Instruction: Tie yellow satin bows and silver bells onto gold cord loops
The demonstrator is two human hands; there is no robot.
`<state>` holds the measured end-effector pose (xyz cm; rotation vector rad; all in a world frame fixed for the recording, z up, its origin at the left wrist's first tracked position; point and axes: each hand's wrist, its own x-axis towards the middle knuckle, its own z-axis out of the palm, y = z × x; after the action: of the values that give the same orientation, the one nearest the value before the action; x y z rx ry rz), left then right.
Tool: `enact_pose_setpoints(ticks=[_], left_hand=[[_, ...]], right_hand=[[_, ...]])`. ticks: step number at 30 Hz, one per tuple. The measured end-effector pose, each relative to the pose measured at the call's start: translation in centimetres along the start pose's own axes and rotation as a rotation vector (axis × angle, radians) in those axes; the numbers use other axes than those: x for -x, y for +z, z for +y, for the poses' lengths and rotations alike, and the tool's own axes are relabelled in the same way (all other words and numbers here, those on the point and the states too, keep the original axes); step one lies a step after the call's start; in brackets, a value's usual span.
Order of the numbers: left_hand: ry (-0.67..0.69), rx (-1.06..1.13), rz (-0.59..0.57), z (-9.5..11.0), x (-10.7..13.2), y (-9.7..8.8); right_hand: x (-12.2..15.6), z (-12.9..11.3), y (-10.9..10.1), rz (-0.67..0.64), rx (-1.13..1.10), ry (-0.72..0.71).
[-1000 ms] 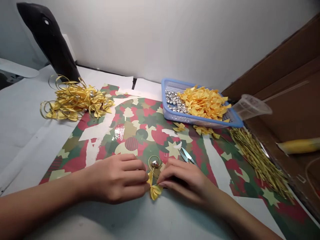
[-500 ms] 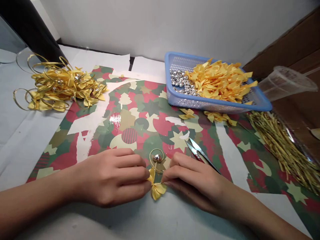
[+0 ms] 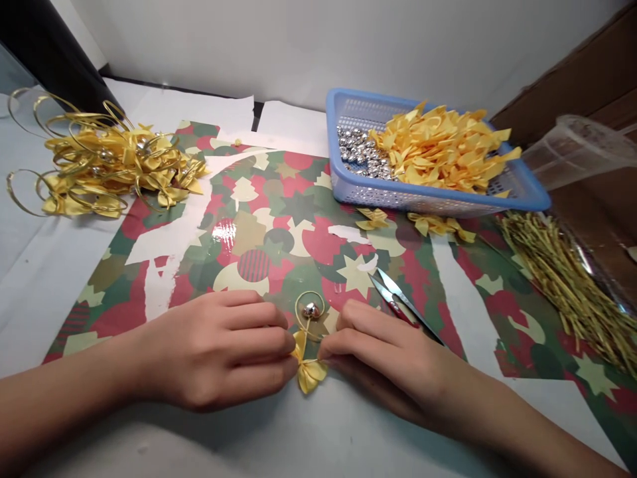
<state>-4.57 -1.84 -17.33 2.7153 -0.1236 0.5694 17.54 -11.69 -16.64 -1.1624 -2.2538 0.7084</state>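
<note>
At the near edge of the patterned paper [image 3: 298, 209], the left hand [image 3: 219, 352] has its fingers pressed together on one wing of a yellow bow [image 3: 311, 380]. The right hand [image 3: 385, 352] pinches, it seems, a thin cord [image 3: 313, 361] at the bow's other side — the fingertips almost meet. Just beyond lies a silver bead [image 3: 311, 311]. Scissors [image 3: 395, 298] lie beside the right hand; farther — a blue basket [image 3: 368, 194].

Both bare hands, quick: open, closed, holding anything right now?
Left bare hand: closed, holding the glossy yellow ribbon bow.
Right bare hand: closed, pinching a thin pale strand at the bow.
</note>
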Motion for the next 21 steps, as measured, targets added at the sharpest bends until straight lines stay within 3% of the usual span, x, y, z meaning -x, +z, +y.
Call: enact_pose_setpoints(ticks=[11, 19, 21], left_hand=[[0.066, -0.067, 0.006, 0.16, -0.08, -0.27], [-0.029, 0.056, 0.026, 0.19, 0.13, -0.25], [-0.103, 0.160, 0.049, 0.26, -0.17, -0.28]], right_hand=[[0.42, 0.29, -0.27, 0.041, -0.044, 0.047], [0.38, 0.54, -0.75, 0.299, -0.102, 0.213], [0.26, 0.52, -0.66, 0.344, -0.182, 0.271]])
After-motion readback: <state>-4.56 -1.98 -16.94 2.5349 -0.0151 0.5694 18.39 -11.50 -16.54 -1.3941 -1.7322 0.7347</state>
